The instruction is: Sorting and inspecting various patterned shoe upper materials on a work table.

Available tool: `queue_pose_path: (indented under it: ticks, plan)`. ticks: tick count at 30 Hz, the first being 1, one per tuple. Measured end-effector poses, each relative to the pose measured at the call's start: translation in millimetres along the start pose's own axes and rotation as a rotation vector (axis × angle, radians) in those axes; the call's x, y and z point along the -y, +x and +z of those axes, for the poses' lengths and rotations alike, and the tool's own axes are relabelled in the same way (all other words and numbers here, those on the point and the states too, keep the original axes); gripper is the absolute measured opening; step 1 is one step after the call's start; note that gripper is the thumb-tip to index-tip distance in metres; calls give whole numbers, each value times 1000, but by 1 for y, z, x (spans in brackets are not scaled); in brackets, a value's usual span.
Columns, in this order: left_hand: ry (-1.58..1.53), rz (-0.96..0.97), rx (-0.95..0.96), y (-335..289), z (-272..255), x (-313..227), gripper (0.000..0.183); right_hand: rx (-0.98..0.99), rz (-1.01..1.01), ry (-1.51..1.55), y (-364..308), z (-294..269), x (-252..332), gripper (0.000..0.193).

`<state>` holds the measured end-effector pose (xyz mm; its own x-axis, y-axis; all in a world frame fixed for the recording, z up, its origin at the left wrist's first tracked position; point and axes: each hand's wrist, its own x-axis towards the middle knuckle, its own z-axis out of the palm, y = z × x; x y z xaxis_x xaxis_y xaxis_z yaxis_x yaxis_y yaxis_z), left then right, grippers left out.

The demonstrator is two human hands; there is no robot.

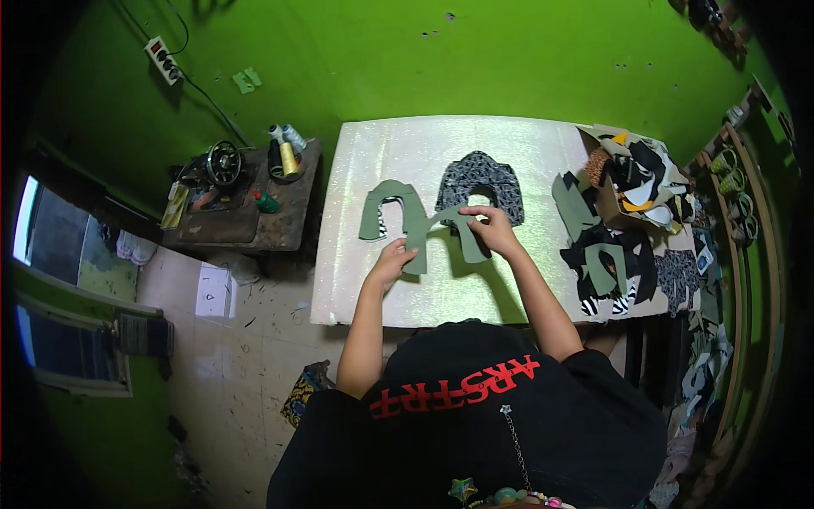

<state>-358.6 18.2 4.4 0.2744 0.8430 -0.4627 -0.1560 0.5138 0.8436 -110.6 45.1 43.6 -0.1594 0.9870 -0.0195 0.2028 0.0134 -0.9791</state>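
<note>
On the pale table [356, 288] I hold up an olive-green arch-shaped fabric piece [441, 227]. My right hand [492, 229] pinches its top edge, and my left hand [392, 261] grips the lower left leg of it. Another olive-green arch-shaped piece [392, 205] lies flat to the left, with a bit of black-and-white patterned cloth under it. Behind my hands lies a black-and-white patterned fabric piece [481, 180], also arch-shaped.
A heap of cut fabric pieces [615, 250] and a cardboard box of scraps [634, 182] fill the table's right end. A sewing machine [216, 170] and thread cones [288, 153] stand on a wooden stand at the left. Wooden shelves [738, 195] line the right wall.
</note>
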Motion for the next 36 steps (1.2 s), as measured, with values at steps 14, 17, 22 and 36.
queue_pose_path:
  ticks: [14, 17, 22, 36]
  plan:
    - [135, 190, -423, 64, -105, -23, 26, 36, -75, -293, 115, 106, -28, 37]
    - [214, 155, -525, 81, -121, -6, 28, 50, -45, -415, 119, 119, -31, 38]
    - [537, 174, -636, 79, -101, -9, 27, 32, -83, -442, 116, 117, -42, 43]
    - [784, 499, -833, 59, -61, -9, 21, -321, -452, -489, 38, 52, -8, 27]
